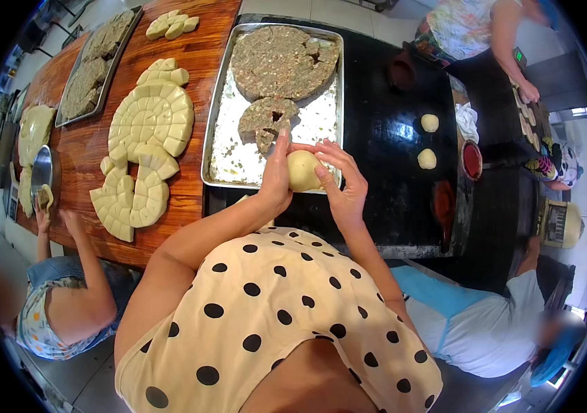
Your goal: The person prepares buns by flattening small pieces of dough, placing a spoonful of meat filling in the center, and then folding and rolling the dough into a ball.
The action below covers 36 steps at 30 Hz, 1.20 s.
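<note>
Both hands cup one pale dough ball [303,170] over the near edge of a metal tray [219,103]. My left hand [276,175] wraps its left side, thumb up. My right hand [343,184] closes round its right side. On the tray lie a large round slab of brownish-green filling [281,60] and a smaller broken piece [266,117]. Two finished dough balls [429,141] rest on the black surface to the right.
Cut dough discs [150,120] in wedges lie on the wooden table [197,51] at left, with another tray of filling [94,65] farther left. One person works at the left edge, another sits at lower right, a third stands at top right. A red bowl [471,160] sits at right.
</note>
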### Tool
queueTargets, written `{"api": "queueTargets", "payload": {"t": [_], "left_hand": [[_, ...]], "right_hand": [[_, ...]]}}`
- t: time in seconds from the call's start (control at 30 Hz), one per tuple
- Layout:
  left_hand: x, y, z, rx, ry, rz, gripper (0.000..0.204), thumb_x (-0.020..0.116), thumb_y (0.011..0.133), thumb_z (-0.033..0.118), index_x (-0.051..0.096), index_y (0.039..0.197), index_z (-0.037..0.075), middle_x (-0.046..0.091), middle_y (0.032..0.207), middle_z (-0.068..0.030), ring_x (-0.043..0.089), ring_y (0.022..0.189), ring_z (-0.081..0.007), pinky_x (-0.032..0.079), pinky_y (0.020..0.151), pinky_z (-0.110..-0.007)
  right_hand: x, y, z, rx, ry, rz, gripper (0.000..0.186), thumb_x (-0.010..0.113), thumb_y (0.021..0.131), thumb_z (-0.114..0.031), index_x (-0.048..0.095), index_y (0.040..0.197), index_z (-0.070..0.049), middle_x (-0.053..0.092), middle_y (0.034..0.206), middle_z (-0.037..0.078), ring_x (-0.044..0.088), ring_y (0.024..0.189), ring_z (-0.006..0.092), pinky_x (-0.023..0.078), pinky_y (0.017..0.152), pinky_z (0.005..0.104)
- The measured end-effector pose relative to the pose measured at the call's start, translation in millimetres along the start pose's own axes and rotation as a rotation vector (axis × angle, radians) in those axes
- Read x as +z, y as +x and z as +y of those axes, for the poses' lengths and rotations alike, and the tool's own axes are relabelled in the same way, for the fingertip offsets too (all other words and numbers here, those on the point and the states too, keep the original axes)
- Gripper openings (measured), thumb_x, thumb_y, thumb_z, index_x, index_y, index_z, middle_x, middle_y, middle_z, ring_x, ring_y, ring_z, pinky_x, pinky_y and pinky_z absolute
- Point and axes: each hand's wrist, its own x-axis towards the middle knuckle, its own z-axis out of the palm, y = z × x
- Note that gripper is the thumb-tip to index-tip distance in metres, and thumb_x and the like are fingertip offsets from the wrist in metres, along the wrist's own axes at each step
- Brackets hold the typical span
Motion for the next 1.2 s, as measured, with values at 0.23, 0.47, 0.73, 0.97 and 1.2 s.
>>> {"api": "queueTargets", "payload": {"t": [0.23,0.47,0.73,0.97,1.2], "left_hand": [[-36,14,-6,0.192,0.236,-0.029,0.069,0.028,0.101,0.059,0.066,0.098,0.002,0.067,0.088,-0.0114,0.066,0.079,-0.0185,0.055,0.074,-0.032],[-39,8,-10,0.134,0.261,-0.014,0.075,0.029,0.100,0.063,0.067,0.098,-0.002,0.068,0.088,-0.0133,0.067,0.080,-0.0209,0.055,0.076,-0.034],[-37,-6,11,-0.387,-0.351,-0.218,0.094,0.027,0.093,0.073,0.050,0.130,-0.010,0.056,0.127,-0.0261,0.058,0.116,-0.0382,0.048,0.099,-0.052],[-22,-6,-3,-0.457,-0.417,-0.307,0.088,0.036,0.091,0.074,0.044,0.139,0.001,0.053,0.133,-0.0181,0.053,0.124,-0.0316,0.041,0.107,-0.049],[-22,-22,-4,-0.327,-0.316,-0.228,0.087,0.038,0.093,0.071,0.033,0.146,0.002,0.042,0.145,-0.0186,0.043,0.134,-0.0340,0.037,0.108,-0.056]], "right_hand": [[15,5,2,-0.087,-0.226,-0.142,0.010,0.075,0.081,-0.007,0.071,0.091,-0.006,0.066,0.122,0.009,0.052,0.129,0.0306,0.043,0.104,0.0414],[15,2,9,-0.008,-0.144,-0.259,0.005,0.068,0.088,-0.006,0.066,0.093,-0.004,0.066,0.122,0.009,0.056,0.123,0.0267,0.043,0.102,0.0372],[-7,26,42,0.120,0.067,0.032,0.071,0.068,0.089,-0.006,0.032,0.150,-0.004,0.031,0.154,0.017,0.039,0.138,0.0262,0.032,0.115,0.0400],[45,-20,7,-0.178,0.000,0.020,0.013,0.067,0.088,-0.012,0.064,0.097,-0.002,0.070,0.106,0.012,0.063,0.110,0.0258,0.047,0.100,0.0383],[20,-7,27,0.875,1.348,0.420,0.019,0.056,0.099,-0.022,0.058,0.093,-0.004,0.069,0.103,0.017,0.065,0.107,0.0300,0.050,0.097,0.0422]]}}
